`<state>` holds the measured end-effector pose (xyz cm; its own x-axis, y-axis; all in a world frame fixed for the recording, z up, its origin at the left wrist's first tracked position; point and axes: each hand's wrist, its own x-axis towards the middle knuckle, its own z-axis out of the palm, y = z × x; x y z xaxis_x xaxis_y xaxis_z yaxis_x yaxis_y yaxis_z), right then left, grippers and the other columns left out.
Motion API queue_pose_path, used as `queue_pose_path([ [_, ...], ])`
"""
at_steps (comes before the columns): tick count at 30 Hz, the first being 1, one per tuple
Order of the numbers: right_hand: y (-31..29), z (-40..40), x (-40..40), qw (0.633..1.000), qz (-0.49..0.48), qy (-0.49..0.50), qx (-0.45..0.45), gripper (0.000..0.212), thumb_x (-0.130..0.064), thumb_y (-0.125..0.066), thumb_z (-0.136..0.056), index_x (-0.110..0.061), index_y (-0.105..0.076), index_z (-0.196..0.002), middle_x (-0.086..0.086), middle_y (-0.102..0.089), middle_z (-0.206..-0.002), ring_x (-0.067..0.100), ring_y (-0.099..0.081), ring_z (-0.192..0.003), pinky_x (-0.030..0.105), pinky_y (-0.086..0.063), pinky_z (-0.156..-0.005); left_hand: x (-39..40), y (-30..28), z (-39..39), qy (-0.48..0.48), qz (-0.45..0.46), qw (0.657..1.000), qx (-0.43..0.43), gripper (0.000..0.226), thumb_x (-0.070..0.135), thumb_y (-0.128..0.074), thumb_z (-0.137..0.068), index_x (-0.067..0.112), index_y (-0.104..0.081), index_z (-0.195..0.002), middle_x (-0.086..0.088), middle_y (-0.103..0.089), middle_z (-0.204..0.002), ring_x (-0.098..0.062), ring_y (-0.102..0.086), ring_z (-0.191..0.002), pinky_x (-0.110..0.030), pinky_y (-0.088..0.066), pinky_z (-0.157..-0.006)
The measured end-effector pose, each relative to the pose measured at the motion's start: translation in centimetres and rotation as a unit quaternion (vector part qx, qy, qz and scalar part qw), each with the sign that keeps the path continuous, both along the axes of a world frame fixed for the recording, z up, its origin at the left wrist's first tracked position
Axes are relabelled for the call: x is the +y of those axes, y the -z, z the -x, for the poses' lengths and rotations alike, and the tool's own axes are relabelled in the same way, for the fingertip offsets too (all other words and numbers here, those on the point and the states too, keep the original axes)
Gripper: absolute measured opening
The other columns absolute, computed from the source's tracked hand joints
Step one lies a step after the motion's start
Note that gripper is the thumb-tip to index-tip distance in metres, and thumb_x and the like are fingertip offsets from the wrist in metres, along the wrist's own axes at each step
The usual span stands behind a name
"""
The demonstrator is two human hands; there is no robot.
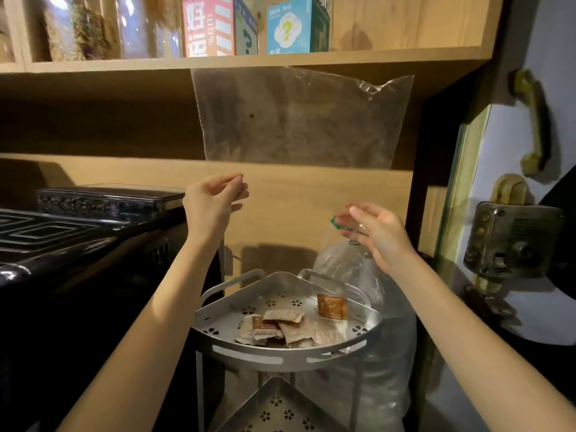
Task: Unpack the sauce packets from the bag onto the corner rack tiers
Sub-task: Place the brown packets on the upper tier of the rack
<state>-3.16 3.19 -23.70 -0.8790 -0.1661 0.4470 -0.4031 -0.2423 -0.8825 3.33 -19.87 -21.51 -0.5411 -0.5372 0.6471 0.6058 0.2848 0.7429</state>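
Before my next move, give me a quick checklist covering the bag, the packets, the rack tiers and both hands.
1. Bag emptied: ok, no packets seen inside.
2. Bag held: not ok, it is above both hands and touches neither.
3. Packets on top tier: ok.
4. Lower tier stocked: not ok, no packets visible on it.
5. Left hand grip: cannot tell, fingers curled.
6. Right hand free: ok, fingers relaxed.

I see the corner rack [293, 360] near centre, sauce packets [280, 325] lying on its top tier, a lower tier [280, 410] beneath. Plastic bag [296, 120] up above, far side. Stove [62, 244] left, water bottle [374, 307] just right behind the rack, boxes [255, 26] on the far shelf.
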Motion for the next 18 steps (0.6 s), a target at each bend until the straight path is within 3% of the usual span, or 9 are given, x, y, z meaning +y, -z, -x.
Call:
queue_pose_path([
  [7,-2.4,-1.0,2.3,0.998,0.037,0.028,0.046,0.013,-0.01,-0.049,-0.093,-0.015,-0.06,-0.091,0.005,-0.068,-0.084,0.014,-0.069,-0.074,0.026,-0.058,-0.07,0.3,-1.8,-1.8,0.066,0.024,0.997,0.037,0.016,0.018,-0.063,-0.084,0.013,-0.064,-0.099,-0.003,-0.069,-0.084,-0.006,-0.07,-0.072,-0.019,-0.056,-0.067],
  [12,-3.8,-2.1,4.3,0.997,0.063,0.014,0.045,0.011,-0.009,-0.053,-0.091,-0.013,-0.063,-0.092,0.001,-0.07,-0.076,0.012,-0.069,-0.068,0.024,-0.057,-0.06,0.2,-2.4,-2.6,0.143,0.093,0.984,-0.052,0.024,0.024,-0.067,-0.078,0.023,-0.063,-0.101,0.004,-0.073,-0.089,-0.01,-0.069,-0.086,-0.021,-0.053,-0.073],
  [18,-4.0,-3.5,7.1,0.997,0.062,-0.016,0.037,0.015,-0.004,-0.051,-0.09,-0.011,-0.064,-0.089,0.0,-0.072,-0.067,0.013,-0.069,-0.062,0.024,-0.057,-0.056,1.1,-2.4,-3.7,0.174,0.105,0.978,-0.04,0.013,0.012,-0.057,-0.086,0.017,-0.067,-0.092,0.008,-0.074,-0.069,-0.008,-0.07,-0.066,-0.017,-0.055,-0.062],
])
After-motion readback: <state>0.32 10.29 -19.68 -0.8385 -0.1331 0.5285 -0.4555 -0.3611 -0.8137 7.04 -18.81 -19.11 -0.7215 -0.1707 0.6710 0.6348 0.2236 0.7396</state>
